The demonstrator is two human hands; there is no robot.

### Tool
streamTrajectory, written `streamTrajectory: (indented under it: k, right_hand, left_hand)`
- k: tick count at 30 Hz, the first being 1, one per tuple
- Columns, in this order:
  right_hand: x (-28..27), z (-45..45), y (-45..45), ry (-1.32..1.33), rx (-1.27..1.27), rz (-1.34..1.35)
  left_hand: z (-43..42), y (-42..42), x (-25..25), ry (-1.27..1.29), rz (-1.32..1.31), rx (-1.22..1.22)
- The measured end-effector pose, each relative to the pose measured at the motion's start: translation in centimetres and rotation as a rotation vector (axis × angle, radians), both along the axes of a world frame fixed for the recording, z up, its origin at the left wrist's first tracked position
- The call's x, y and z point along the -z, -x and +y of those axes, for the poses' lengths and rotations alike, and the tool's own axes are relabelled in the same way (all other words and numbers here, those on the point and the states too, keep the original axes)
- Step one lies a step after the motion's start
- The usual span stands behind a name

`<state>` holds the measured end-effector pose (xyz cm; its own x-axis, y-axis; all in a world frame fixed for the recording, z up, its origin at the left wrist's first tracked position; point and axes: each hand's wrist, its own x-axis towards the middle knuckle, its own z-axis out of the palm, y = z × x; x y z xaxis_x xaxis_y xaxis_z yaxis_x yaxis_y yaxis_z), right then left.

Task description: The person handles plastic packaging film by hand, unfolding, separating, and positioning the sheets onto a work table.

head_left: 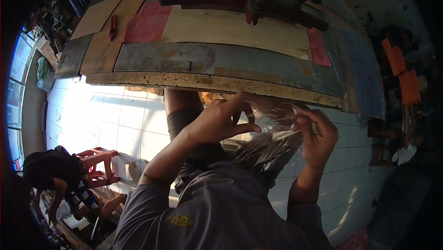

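Observation:
Clear, crinkled plastic film, which looks like a bag, hangs in front of my body below the bench edge. My right hand pinches its upper right part between thumb and fingers. At the film's left side is my left hand, its thumb stretched out and its curved fingers apart from the thumb. Those fingers touch or lie right beside the film; glare and folds hide the exact contact. Both hands are just under the front edge of the workbench.
On the bench lie a pale yellow sheet with pink ends, a red cutter-like tool and cardboard. A dark red metal bar spans above the sheet. At lower left, another person bends near a red plastic stool.

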<state>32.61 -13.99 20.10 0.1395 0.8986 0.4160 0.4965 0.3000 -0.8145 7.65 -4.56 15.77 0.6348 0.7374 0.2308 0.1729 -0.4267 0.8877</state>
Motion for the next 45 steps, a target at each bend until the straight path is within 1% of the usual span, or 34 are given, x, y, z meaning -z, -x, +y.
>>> streamTrajectory:
  k: [2, 5, 6, 8, 9, 12, 13, 15, 17, 19, 21, 24, 27, 30, 33, 36, 42, 45]
  right_hand:
    - [-1.7, -0.4, -0.5, -0.002, -0.008, 0.047]
    - [-3.6, -1.4, -2.2, -0.068, -0.033, -0.002]
    - [-4.1, -1.9, -2.7, -0.082, -0.029, -0.015]
    - [-4.6, -2.6, -3.8, -0.135, 0.053, -0.048]
    - [-4.8, -2.8, -4.4, -0.162, 0.094, -0.064]
    - [-4.8, -2.8, -6.7, -0.117, 0.201, -0.051]
    - [-4.5, -2.6, -7.1, -0.082, 0.239, -0.025]
    - [-4.0, -1.9, -8.6, -0.092, 0.246, 0.025]
    - [-3.0, -1.3, -9.3, -0.075, 0.262, 0.098]
    - [-2.4, -0.3, -9.1, -0.036, 0.292, 0.194]
    - [-1.7, 0.5, -9.1, -0.022, 0.306, 0.247]
    - [-1.1, 1.6, -8.8, -0.02, 0.348, 0.325]
    - [-0.7, 2.1, -8.7, -0.03, 0.344, 0.401]
    - [-0.4, 2.5, -9.0, -0.054, 0.337, 0.454]
    - [-0.2, 2.6, -9.6, -0.057, 0.313, 0.486]
    - [-0.6, 2.6, -9.4, -0.054, 0.3, 0.495]
    - [-1.1, 2.7, -8.5, -0.026, 0.324, 0.483]
    - [-1.0, 2.7, -8.4, -0.008, 0.322, 0.458]
  left_hand:
    - [0.5, 0.8, -0.2, -0.014, 0.067, -0.009]
    - [1.6, 1.9, -0.8, -0.04, 0.19, 0.007]
    - [2.0, 2.2, -0.4, -0.061, 0.19, -0.003]
    - [2.5, 2.8, 0.9, -0.108, 0.19, -0.021]
    - [2.2, 2.7, -0.3, -0.021, 0.235, -0.109]
    - [2.2, 3.6, -0.9, -0.066, 0.2, -0.138]
    - [2.0, 3.8, -1.3, -0.119, 0.151, -0.175]
    - [1.6, 4.1, -1.9, -0.225, 0.055, -0.253]
    - [2.4, 4.3, -2.0, -0.329, -0.106, -0.237]
    - [2.6, 4.8, -2.4, -0.167, -0.204, -0.196]
    - [2.4, 5.4, -3.4, 0.263, -0.24, -0.13]
    - [2.5, 5.3, -4.2, 0.447, -0.425, -0.127]
    - [2.6, 4.8, -4.7, 0.439, -0.532, -0.213]
    - [2.6, 4.4, -4.8, 0.375, -0.558, -0.308]
    - [2.8, 4.4, -4.6, 0.35, -0.583, -0.31]
    - [2.4, 4.5, -5.5, 0.368, -0.625, -0.291]
    - [2.2, 4.7, -6.2, 0.314, -0.646, -0.325]
    - [2.5, 4.8, -6.0, 0.243, -0.614, -0.371]
